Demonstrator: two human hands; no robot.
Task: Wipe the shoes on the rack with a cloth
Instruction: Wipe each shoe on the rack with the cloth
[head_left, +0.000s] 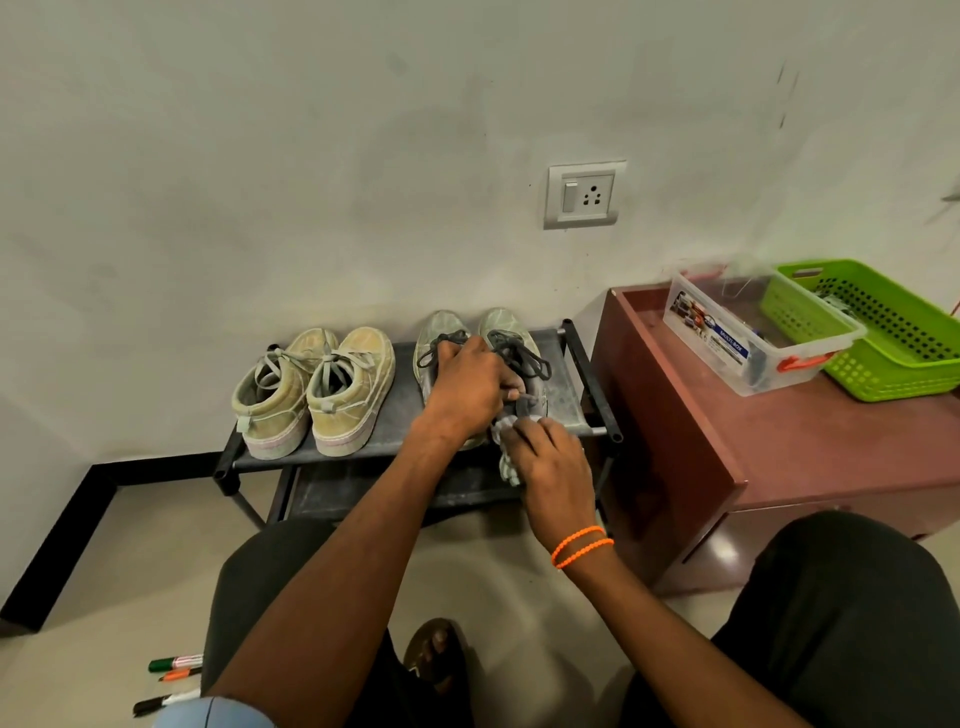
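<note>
A low black rack (395, 431) stands against the wall. On its top shelf sit a tan pair of shoes (317, 395) at the left and a grey-green laced pair (498, 338) at the right, heels toward me. My left hand (467, 389) grips the heel opening of the right grey shoe. My right hand (550, 467), with orange bands at the wrist, presses a crumpled pale cloth (506, 452) against that shoe's heel. My hands hide the backs of both grey shoes.
A maroon cabinet (753, 457) stands right of the rack, carrying a clear plastic box (748, 332) and a green basket (883, 332). A wall socket (584, 195) is above. Marker pens (174, 675) lie on the floor at lower left. My knees and a sandalled foot (434, 654) are below.
</note>
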